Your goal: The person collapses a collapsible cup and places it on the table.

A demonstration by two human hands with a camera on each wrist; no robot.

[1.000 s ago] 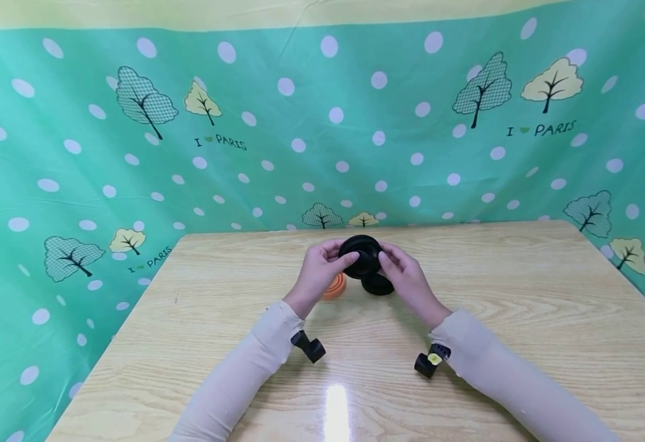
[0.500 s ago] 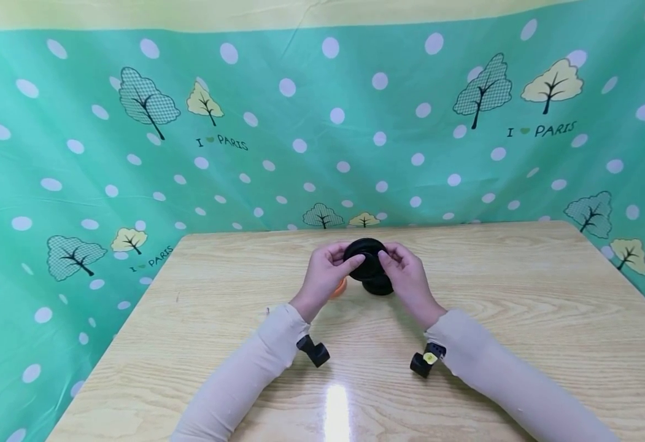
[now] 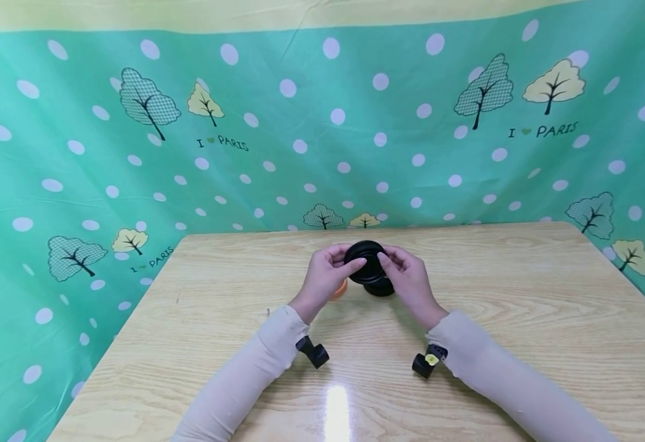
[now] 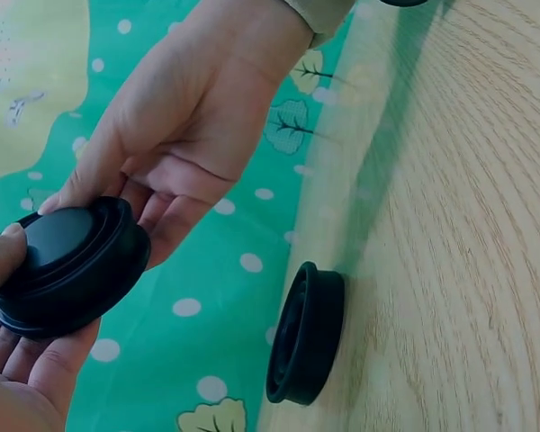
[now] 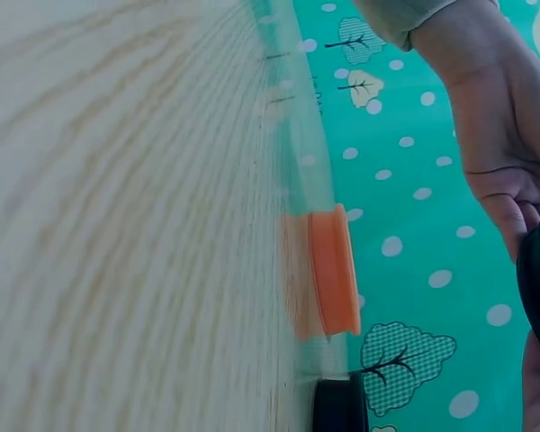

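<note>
Green cloth (image 3: 278,123) printed with white dots and trees hangs behind and around everything, and in front of it the pale wooden table (image 3: 521,307) takes up the lower half of the head view. Two cream sleeves (image 3: 245,380) reach in from the near edge, each with a small black wrist camera (image 3: 313,352) clipped under the cuff.

At the middle of the table the left hand (image 3: 324,277) and the right hand (image 3: 410,279) meet around a black round cap (image 3: 364,261), held clear of the wood. Both hands pinch it, thumbs on its upper face and fingers curled beneath its rim, as the left wrist view shows closely (image 4: 67,265). Over the last second the cap has sunk a little and the hands have drawn closer, so it now hangs almost directly over a second black ring (image 3: 379,287) lying on the table just beneath it. That suggests the two black parts are being lined up to go together, though they remain apart. Smallest, an orange disc (image 5: 333,270) lies flat on the wood beside the ring, mostly hidden behind the left hand in the head view.
</note>
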